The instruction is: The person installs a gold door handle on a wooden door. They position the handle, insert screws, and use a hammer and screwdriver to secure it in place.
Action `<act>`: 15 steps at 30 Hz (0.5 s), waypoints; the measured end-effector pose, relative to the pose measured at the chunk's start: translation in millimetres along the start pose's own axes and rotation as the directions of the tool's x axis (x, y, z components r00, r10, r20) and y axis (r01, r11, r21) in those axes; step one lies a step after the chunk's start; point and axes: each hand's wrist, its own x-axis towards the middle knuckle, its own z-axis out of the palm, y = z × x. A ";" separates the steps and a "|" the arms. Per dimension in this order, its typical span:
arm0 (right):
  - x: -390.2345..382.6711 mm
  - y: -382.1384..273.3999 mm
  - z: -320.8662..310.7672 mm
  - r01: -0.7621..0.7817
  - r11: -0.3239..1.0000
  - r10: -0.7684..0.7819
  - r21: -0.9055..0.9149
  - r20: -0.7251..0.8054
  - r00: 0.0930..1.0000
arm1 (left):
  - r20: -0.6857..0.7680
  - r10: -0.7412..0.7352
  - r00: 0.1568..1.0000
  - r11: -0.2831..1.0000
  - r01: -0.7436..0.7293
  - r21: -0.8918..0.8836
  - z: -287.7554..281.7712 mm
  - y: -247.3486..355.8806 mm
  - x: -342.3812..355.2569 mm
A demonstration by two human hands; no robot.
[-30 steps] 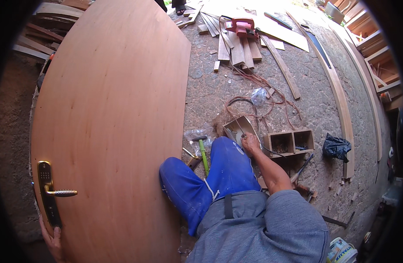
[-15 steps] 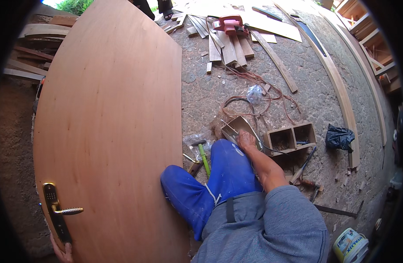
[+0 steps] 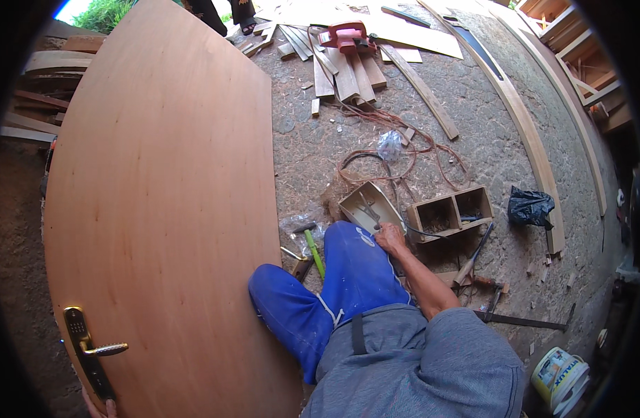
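A person in a grey shirt and blue trousers sat on rough ground, seen from above. At the lower left, the left hand met the edge of a large wooden door, its thumb at the bottom of a dark lock plate with a gold handle, perhaps to steady it. The frame cut that hand off, so its grip could not be told.

Right of centre, the right hand was bent at the near rim of a pale tray; whether it gripped anything was unclear. The tray sat tilted beside the knee, probably for easy reach, and contained a grey metal tool. Left of the knee, a green-handled hammer lay near clear plastic.

Just right of the tray stood a two-part wooden box: brown bits, too small to identify, filled part of the left compartment; something bluish lay in the right. A white bucket stood at the lower right, its contents unclear, and a black bag sat right of the box.

Farther off, at upper centre, a red power tool rested on stacked boards.
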 end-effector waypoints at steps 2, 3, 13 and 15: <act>-5.1 -0.6 2.7 -0.053 0.999 0.053 -0.009 0.022 0.998 | -0.006 0.080 0.997 0.995 -0.079 0.063 -5.8 -1.2 -1.8; -4.4 0.2 4.4 -0.088 0.996 0.089 -0.026 0.018 0.996 | -0.008 0.104 0.995 0.992 -0.103 0.080 -7.7 -0.3 -1.0; -9.4 -1.5 10.1 -0.132 0.983 0.132 -0.127 -0.005 0.991 | 0.024 -0.148 0.989 0.981 0.150 -0.122 1.6 -21.6 2.7; -18.4 -1.8 23.0 -0.147 0.980 0.144 -0.138 -0.029 0.989 | 0.023 -0.139 0.990 0.983 0.141 -0.115 0.0 -19.8 3.5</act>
